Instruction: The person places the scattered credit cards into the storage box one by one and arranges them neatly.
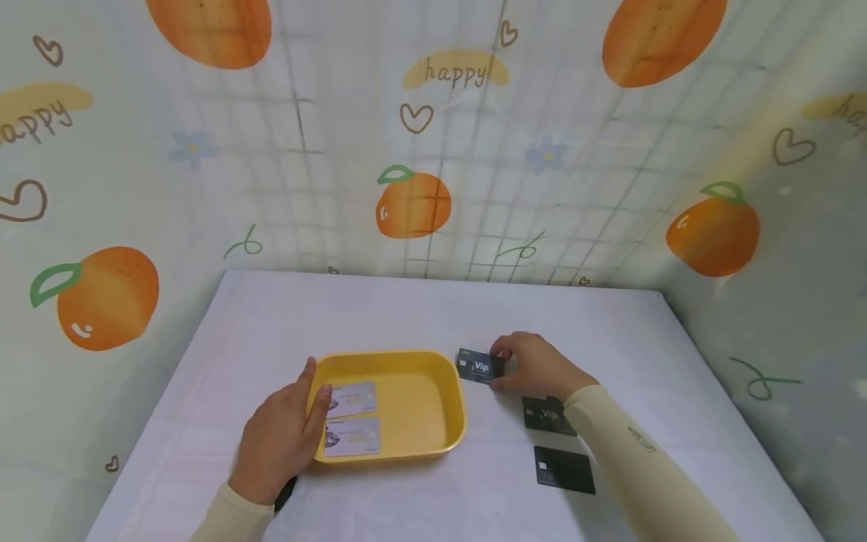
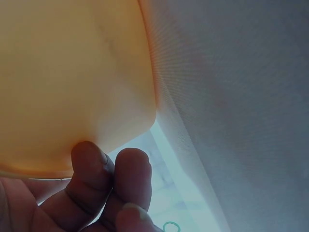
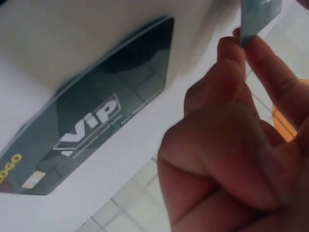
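Note:
My right hand (image 1: pixel 540 366) pinches the edge of a dark VIP card (image 1: pixel 477 366) just right of the tray. In the right wrist view, the pinched card (image 3: pixel 256 19) shows between fingertips at the top. My left hand (image 1: pixel 281 436) holds the left side of a yellow plastic tray (image 1: pixel 416 406), thumb over the rim and fingers along the outside. The left wrist view shows fingertips at the tray's outer wall (image 2: pixel 72 87). Inside the tray, at its left, lie two pale cards, an upper one (image 1: pixel 354 399) and a lower one (image 1: pixel 354 438).
Beside my right forearm, a dark VIP card (image 1: pixel 542 415) lies on the white table (image 1: pixel 379 309), partly covered by the sleeve. Another black card (image 1: pixel 564 470) lies nearer the front. A curtain (image 1: pixel 325 188) printed with oranges hangs behind the table.

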Action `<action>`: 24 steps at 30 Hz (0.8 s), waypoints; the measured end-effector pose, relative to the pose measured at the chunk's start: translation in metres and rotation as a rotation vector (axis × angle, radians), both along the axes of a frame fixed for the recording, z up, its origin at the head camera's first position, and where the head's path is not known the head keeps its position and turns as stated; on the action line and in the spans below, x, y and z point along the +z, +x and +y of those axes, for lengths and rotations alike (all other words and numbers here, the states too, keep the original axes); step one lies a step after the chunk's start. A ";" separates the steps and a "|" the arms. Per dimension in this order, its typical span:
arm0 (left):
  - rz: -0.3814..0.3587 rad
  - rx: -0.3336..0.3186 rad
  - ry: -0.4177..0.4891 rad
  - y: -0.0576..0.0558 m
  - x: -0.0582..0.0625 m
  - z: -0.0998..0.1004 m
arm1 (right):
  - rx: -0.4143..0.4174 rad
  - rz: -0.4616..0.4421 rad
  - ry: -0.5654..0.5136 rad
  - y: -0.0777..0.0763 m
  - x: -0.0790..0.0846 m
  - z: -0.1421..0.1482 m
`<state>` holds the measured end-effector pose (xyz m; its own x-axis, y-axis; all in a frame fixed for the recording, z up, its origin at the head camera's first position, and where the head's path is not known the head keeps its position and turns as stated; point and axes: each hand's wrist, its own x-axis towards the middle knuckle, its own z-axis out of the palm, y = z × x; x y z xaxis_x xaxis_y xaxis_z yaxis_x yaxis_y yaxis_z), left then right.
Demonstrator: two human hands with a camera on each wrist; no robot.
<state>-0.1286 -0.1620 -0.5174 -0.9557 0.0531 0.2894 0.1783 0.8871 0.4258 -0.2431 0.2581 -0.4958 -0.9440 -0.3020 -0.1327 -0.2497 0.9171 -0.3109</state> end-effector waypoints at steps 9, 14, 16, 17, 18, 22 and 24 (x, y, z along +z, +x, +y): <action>0.004 -0.005 -0.011 -0.003 0.000 0.002 | -0.023 -0.048 -0.011 0.002 0.001 0.001; -0.001 -0.001 -0.013 -0.003 -0.001 0.001 | -0.017 -0.059 -0.016 0.002 -0.002 0.000; 0.003 -0.001 -0.013 -0.002 -0.001 0.000 | -0.011 -0.058 -0.010 0.002 -0.002 -0.001; 0.004 -0.001 -0.013 -0.002 -0.001 0.000 | -0.008 -0.061 -0.006 0.002 -0.002 -0.001; 0.006 -0.002 -0.012 -0.002 -0.001 0.000 | -0.006 -0.061 0.001 0.002 -0.002 -0.002; 0.017 -0.006 -0.008 -0.001 -0.001 -0.001 | -0.004 -0.053 0.034 0.002 -0.001 -0.003; 0.020 -0.005 -0.008 -0.001 -0.001 -0.001 | -0.004 -0.044 0.041 0.003 0.000 -0.003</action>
